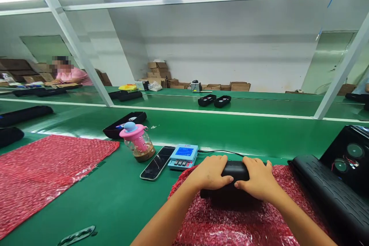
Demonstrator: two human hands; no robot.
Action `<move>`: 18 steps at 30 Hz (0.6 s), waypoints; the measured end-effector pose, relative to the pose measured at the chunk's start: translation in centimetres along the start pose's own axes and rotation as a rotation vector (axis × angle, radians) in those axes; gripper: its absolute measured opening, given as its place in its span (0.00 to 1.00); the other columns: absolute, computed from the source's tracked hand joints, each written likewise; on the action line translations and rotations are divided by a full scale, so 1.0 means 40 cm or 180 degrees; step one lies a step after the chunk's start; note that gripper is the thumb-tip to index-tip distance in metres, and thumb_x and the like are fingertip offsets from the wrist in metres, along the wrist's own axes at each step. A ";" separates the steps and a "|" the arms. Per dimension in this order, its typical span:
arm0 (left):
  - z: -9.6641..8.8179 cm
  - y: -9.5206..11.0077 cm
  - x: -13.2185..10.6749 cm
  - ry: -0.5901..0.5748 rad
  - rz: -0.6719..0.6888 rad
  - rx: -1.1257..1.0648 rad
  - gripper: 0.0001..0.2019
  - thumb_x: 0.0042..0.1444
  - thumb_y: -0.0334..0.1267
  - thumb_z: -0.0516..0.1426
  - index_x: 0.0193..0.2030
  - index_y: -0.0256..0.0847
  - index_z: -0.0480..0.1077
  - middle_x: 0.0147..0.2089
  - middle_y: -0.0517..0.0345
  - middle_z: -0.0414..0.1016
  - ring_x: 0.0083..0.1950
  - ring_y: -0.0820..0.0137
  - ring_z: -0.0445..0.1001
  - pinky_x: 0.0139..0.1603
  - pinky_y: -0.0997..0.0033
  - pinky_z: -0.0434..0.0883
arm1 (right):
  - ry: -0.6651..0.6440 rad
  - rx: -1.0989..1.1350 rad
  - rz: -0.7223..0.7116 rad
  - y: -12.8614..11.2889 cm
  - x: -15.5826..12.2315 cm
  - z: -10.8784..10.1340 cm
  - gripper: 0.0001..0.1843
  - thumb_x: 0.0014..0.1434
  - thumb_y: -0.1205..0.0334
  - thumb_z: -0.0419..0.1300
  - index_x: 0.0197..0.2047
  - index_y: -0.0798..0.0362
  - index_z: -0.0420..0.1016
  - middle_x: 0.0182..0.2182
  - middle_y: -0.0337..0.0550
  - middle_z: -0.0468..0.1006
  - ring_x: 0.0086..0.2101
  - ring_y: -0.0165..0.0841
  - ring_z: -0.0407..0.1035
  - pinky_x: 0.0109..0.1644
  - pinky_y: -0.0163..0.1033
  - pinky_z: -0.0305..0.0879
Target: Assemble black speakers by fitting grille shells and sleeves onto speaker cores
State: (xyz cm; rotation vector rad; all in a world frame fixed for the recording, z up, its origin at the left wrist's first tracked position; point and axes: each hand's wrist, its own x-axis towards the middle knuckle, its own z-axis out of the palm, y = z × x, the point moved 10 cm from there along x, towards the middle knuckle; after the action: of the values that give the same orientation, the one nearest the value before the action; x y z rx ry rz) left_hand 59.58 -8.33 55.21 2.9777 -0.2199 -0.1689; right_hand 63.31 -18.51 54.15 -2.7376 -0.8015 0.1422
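Note:
A black, rounded casing (235,170) rests on a sheet of red bubble wrap (227,228) in front of me. My left hand (211,171) is wrapped over its left end, thumb on the near side. Over the right end curls my right hand (258,177), its thumb close to the other one. Both palms hide much of the casing's top, and its underside is in shadow. Just beyond my left hand sits a light-blue meter (183,157) with a blue screen and a cable running right.
A phone (157,163) and a pink-lided cup (140,144) stand left of the meter. To the right lie a long textured black housing (331,192) and a black box with round speakers (350,157). More red bubble wrap (52,177) covers the left. A person in pink (72,75) sits far left.

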 end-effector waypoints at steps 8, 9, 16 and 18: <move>0.007 -0.007 0.008 0.0002 0.0060 -0.0032 0.19 0.48 0.51 0.57 0.40 0.39 0.64 0.44 0.47 0.73 0.44 0.52 0.72 0.44 0.55 0.70 | -0.0156 -0.0206 -0.0184 -0.062 0.032 0.009 0.20 0.46 0.68 0.57 0.45 0.56 0.68 0.45 0.53 0.74 0.46 0.49 0.65 0.47 0.49 0.55; 0.006 -0.009 0.009 0.0006 0.0055 -0.0035 0.19 0.48 0.51 0.57 0.40 0.39 0.64 0.44 0.47 0.73 0.44 0.53 0.72 0.43 0.56 0.70 | -0.0189 -0.0192 -0.0241 -0.062 0.033 0.009 0.20 0.46 0.66 0.58 0.45 0.56 0.69 0.44 0.53 0.74 0.46 0.49 0.65 0.47 0.49 0.55; 0.005 -0.017 0.009 0.0024 0.0005 -0.0028 0.19 0.48 0.51 0.58 0.40 0.39 0.64 0.44 0.49 0.74 0.44 0.55 0.72 0.44 0.59 0.70 | -0.0397 -0.0041 -0.0710 -0.059 0.034 0.007 0.23 0.47 0.56 0.62 0.46 0.57 0.68 0.45 0.50 0.73 0.46 0.47 0.64 0.48 0.47 0.57; 0.008 -0.016 0.007 0.0024 0.0015 -0.0049 0.19 0.48 0.51 0.58 0.42 0.39 0.65 0.45 0.49 0.74 0.46 0.55 0.72 0.46 0.59 0.69 | -0.0436 -0.0027 -0.0772 -0.060 0.032 0.007 0.22 0.48 0.56 0.62 0.46 0.57 0.68 0.46 0.51 0.72 0.46 0.48 0.63 0.48 0.48 0.57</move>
State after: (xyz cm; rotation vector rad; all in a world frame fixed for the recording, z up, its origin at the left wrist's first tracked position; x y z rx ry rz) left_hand 59.91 -7.79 54.78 2.9616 -0.2235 -0.1581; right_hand 63.12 -15.80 54.59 -2.6336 -1.1653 0.2777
